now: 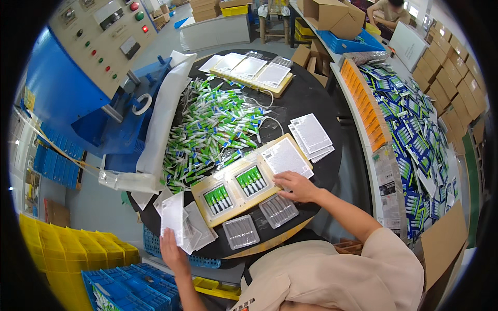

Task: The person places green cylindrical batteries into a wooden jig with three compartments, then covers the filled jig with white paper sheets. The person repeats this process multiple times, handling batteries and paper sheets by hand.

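Note:
My right hand (296, 185) lies flat on the near edge of a white backing card (285, 157) that covers the right pocket of a tan wooden tray (199, 196). The tray's other two pockets hold clear blisters filled with green and white tubes (251, 181). My left hand (170, 250) grips a small stack of white cards (173, 215) at the table's near left edge. Two empty clear blister shells (240, 231) lie in front of the tray. A big pile of loose green and white tubes (215, 129) covers the middle of the round black table (311, 101).
A spare stack of white cards (311, 135) lies right of the tray. A second tray (254, 70) with cards sits at the far side. Blue packaged cards (415, 135) heap on the right bench. A blue machine (78, 88) stands left; yellow and blue crates (83, 259) below.

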Available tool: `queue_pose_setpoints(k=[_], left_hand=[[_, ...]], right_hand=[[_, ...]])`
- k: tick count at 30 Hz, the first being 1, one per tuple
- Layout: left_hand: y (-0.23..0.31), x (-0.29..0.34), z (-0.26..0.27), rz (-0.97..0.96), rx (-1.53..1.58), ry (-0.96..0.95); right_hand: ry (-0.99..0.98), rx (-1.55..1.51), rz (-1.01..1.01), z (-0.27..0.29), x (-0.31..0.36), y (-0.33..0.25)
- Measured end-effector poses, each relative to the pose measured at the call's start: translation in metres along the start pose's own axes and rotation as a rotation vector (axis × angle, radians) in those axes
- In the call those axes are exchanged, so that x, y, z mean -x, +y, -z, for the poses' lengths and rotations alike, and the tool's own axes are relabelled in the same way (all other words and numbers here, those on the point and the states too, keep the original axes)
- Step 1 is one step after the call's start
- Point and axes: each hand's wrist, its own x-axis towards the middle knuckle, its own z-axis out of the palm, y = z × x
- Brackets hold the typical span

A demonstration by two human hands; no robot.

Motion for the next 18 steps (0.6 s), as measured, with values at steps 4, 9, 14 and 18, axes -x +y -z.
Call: queue_pose_setpoints(k=[4, 9, 14, 18], left_hand=[[0.078, -0.009, -0.006, -0.08, 0.162, -0.004], [0.104, -0.028, -0.039, -0.125, 0.046, -0.164], [0.113, -0.02, -0.074, -0.092, -0.028, -0.224], [0.124, -0.006, -0.102, -0.171, -0.011, -0.286]], right_hand=[[0.105, 0.347, -0.196, 0.052, -0.002, 0.08], [-0.569, 0.548, -0.322, 0.069, 0.002, 0.16], [-0.606, 0.603, -0.196, 0.06, 0.017, 0.173], [-0.581, 0.736, -0.046, 0.058, 0.019, 0.176]])
